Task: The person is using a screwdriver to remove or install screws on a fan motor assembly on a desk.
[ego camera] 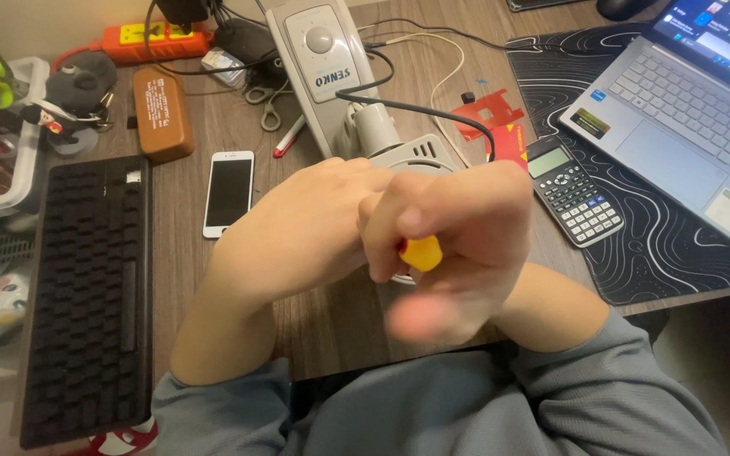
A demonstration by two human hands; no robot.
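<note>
wooden desk (340, 321) holds a brown box (162, 114) with a pale label at back left; right hand (458, 245) grasps a yellow handle (422, 252), left hand (314, 224) clenched beside it, the rest hidden.

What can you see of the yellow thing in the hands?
Only a small part of the yellow thing shows: a rounded, smooth, plastic-looking end with a sliver of red at its left edge. The right hand is closed around it, fingers wrapped over the top, and the left hand presses in from the side. It is held above the wooden desk, in front of a grey fan base. Its full shape stays hidden inside the grip, and the picture is slightly blurred there.
</note>
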